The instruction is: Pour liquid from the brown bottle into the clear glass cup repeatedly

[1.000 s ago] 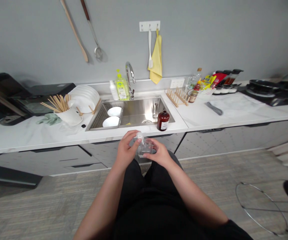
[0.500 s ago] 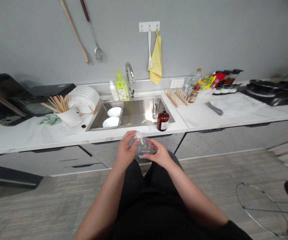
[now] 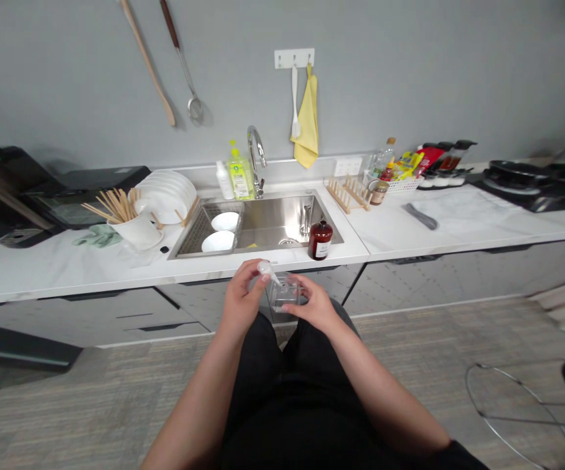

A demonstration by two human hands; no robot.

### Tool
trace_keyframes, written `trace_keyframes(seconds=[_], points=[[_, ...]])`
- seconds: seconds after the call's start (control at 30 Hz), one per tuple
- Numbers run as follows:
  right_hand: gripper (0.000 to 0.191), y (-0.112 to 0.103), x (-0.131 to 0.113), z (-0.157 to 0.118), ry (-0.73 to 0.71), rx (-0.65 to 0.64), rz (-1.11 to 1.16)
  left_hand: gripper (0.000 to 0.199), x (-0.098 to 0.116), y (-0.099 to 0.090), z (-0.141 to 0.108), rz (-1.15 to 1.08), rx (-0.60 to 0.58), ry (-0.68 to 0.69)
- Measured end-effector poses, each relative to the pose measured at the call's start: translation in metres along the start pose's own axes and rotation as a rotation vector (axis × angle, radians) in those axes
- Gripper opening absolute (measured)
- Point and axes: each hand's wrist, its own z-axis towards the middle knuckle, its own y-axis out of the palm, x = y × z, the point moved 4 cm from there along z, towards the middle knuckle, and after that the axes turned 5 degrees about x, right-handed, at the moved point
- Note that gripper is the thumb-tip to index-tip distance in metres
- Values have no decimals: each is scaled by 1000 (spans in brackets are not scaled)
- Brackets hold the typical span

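Observation:
My left hand (image 3: 242,295) is closed on a whitish pump head (image 3: 265,268), pinched between thumb and fingers. The pump tilts, its narrow lower part slanting down to the right toward the top of a clear square bottle (image 3: 282,301). Whether its tip is inside the bottle's mouth I cannot tell. Fingers and thumb of my right hand (image 3: 317,305) grip the bottle from the right side. Both hands are in front of the counter edge, over my lap. A dark red-brown bottle (image 3: 320,241) without a pump stands on the counter beside the sink.
Behind my hands is a steel sink (image 3: 282,212) with white bowls (image 3: 218,241) in a rack on its left. A faucet (image 3: 257,156) and a green soap bottle (image 3: 240,175) stand behind it. Chopsticks in a white holder (image 3: 138,234) are left; a wooden rack (image 3: 348,194) is right.
My left hand has shifted slightly left with the pump head, which now tilts more and shows more of its lower part. The right hand and clear bottle have hardly moved.

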Motion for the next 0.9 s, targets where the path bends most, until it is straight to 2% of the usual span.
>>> trace_keyframes(seconds=[0.2, 0.4, 0.7, 0.9], points=[[84, 4, -5, 0, -11, -8, -36, 22, 4, 0, -1, 134, -2, 67], [85, 6, 1, 1, 11, -12, -15, 23, -4, -1, -1, 96, 15, 22], [87, 15, 9, 7, 33, -28, 25, 34, -32, -4, -7, -242, 178, -257], [83, 28, 13, 17, 5, -66, 17, 38, -55, -20, -2, -461, 349, -372]])
